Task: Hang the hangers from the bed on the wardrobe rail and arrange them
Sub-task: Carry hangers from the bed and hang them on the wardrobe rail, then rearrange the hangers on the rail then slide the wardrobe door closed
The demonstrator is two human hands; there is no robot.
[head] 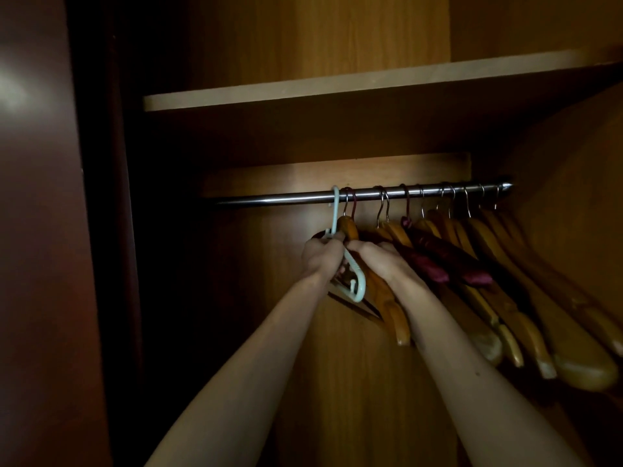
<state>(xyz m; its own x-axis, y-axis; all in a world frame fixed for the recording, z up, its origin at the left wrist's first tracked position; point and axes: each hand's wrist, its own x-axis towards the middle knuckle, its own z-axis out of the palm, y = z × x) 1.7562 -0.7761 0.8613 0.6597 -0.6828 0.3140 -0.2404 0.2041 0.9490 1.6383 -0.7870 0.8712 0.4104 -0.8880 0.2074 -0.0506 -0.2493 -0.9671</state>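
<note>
Both hands are raised into a dim wooden wardrobe and close together just under the rail. Left hand (pixel 318 256) has its fingers curled round the neck of a pale mint plastic hanger (pixel 350 264), whose hook is looped over the metal rail (pixel 276 198) at the left end of the row. Right hand (pixel 377 257) sits just beside it, fingers curled round the top of a light wooden hanger (pixel 387 301) whose metal hook also sits on the rail; the two hands nearly touch. The mint hanger's lower bar shows between the wrists, angled down and to the right, in front of the wooden one.

To the right along the rail hang more hangers, all slanting down toward the right. Two dark maroon padded hangers (pixel 448 261) come first, then a packed group of wooden hangers (pixel 526 315) with rounded pale ends, reaching to the rail's right end. How many there are cannot be told, since they overlap in the gloom.

Above the rail runs a pale wooden shelf (pixel 303 91). A dark reddish wardrobe door (pixel 40 230) fills the left edge of the view. Both forearms are bare.
</note>
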